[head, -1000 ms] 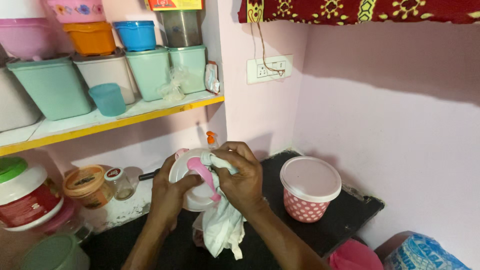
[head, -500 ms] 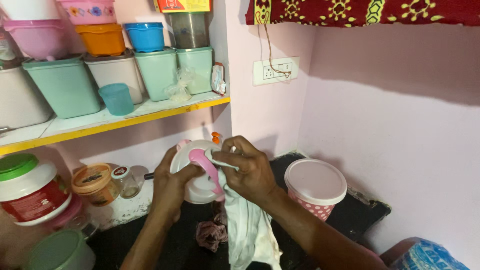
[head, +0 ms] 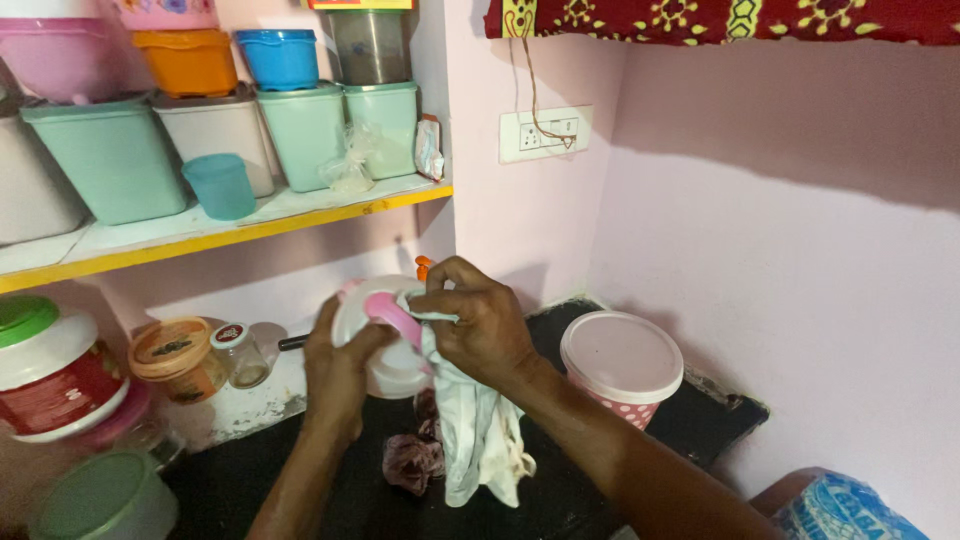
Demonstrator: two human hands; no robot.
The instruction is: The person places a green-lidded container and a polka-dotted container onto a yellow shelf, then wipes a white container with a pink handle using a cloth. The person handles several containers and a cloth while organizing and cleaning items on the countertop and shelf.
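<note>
My left hand point(head: 338, 372) holds a round white container with a pink handle point(head: 385, 325), tilted toward me above a black counter point(head: 600, 490). My right hand point(head: 478, 322) presses a white cloth point(head: 475, 435) against the container near the pink handle. The cloth hangs down from that hand to the counter. A small dark reddish rag point(head: 412, 460) lies on the counter under the cloth.
A pink dotted tub with a pale lid point(head: 620, 365) stands right of my hands. Jars point(head: 180, 358) and a green-lidded tub point(head: 50, 365) stand at left. A yellow-edged shelf point(head: 230, 232) carries several plastic boxes. A wall socket point(head: 545, 133) is above.
My hands and the white container stay in place while the right hand shifts the cloth over the lid near the handle. The camera view has moved slightly.
</note>
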